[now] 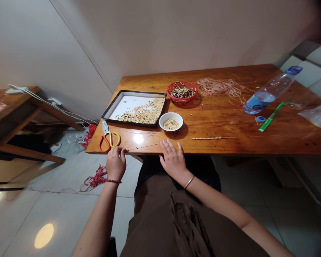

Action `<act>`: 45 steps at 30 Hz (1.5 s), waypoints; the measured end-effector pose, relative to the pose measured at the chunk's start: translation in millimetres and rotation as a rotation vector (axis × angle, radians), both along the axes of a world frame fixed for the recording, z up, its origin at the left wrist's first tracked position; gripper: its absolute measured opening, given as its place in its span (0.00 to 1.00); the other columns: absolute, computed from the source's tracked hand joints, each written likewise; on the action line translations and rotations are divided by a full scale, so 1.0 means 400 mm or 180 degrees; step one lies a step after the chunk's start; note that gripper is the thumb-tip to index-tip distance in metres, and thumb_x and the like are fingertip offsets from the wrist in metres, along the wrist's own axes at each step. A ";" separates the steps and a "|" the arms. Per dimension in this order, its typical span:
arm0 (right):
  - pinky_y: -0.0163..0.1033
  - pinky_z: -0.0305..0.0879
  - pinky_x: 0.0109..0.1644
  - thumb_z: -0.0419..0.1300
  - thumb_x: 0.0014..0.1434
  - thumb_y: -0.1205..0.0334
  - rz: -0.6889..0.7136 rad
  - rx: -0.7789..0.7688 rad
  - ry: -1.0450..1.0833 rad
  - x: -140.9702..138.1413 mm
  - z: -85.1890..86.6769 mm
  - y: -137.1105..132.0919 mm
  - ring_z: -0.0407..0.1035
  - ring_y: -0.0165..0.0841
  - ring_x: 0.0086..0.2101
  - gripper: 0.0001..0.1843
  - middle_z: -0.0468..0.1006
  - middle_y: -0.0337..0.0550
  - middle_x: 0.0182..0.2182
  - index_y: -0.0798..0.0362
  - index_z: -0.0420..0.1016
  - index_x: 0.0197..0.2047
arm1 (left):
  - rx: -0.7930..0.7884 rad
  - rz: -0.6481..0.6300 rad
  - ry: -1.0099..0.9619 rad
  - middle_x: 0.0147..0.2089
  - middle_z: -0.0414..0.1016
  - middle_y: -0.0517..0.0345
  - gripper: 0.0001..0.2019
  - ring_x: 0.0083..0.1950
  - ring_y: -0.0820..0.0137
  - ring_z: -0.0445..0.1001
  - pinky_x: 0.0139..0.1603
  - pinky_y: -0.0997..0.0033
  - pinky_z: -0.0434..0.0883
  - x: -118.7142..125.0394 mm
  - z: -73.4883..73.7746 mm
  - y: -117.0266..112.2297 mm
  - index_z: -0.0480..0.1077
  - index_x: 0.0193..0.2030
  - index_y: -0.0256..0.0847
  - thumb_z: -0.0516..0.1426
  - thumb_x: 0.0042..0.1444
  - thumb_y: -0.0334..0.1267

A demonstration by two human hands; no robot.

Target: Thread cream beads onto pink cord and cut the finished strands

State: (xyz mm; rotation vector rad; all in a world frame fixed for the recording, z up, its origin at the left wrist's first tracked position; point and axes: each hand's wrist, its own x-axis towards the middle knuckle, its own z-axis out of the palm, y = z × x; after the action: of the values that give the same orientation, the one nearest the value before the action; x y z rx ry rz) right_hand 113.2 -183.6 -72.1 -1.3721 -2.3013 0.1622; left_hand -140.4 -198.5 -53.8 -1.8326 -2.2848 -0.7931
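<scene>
- Wooden surface [256,142] stands against a plain wall above a tiled floor; its front edge crosses the head view from left to right.
- Thin thread [155,144] is laid close along that edge, long axis nearly parallel to it, rising slightly to the right.
- Short run of cream beads [206,138] is strung on the thread, right of both hands; right hand is nearer.
- Left hand [116,163] is clenched at the surface edge, fingers bunched on the thread's near end. Pinch is partly hidden, so grip is judged likely, not certain.
- Right hand [172,160] is released, fingers spread, fingertips [164,143] resting on the surface at the thread. Contact with the thread cannot be told.
- Orange-and-yellow scissors [109,141] lie just beyond left hand.
- Black-rimmed tray [133,92] of loose beads and white bowl [171,115] of beads sit farther from the edge, bowl nearer right hand.
</scene>
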 end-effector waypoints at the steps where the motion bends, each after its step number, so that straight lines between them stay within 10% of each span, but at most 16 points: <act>1: 0.57 0.32 0.67 0.48 0.64 0.62 0.0004 0.0007 -0.0002 0.001 -0.001 0.000 0.48 0.40 0.64 0.29 0.58 0.54 0.64 0.59 0.52 0.67 | 0.0001 0.0016 0.0000 0.37 0.73 0.52 0.08 0.40 0.61 0.70 0.44 0.64 0.66 -0.001 0.000 0.000 0.66 0.36 0.41 0.50 0.61 0.41; 35: 0.60 0.31 0.67 0.52 0.61 0.57 -0.0241 0.0102 -0.0108 0.002 0.027 -0.022 0.34 0.47 0.67 0.40 0.39 0.59 0.69 0.68 0.42 0.69 | 0.0087 -0.0102 0.0145 0.37 0.73 0.55 0.11 0.41 0.64 0.70 0.44 0.66 0.64 -0.033 0.016 -0.002 0.72 0.35 0.41 0.54 0.60 0.45; 45: 0.61 0.29 0.67 0.49 0.64 0.56 0.0905 0.0242 -0.0241 -0.138 0.062 0.018 0.36 0.42 0.67 0.35 0.44 0.55 0.68 0.64 0.46 0.69 | 0.0048 -0.0320 0.0110 0.37 0.74 0.56 0.11 0.39 0.65 0.69 0.44 0.67 0.64 -0.005 0.023 0.005 0.72 0.35 0.42 0.54 0.60 0.46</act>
State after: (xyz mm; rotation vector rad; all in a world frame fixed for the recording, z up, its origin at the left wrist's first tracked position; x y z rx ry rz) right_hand 58.1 -176.5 -47.1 -1.0256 -2.5302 0.1115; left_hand -142.3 -196.6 -44.5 -1.9521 -2.1749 -0.7833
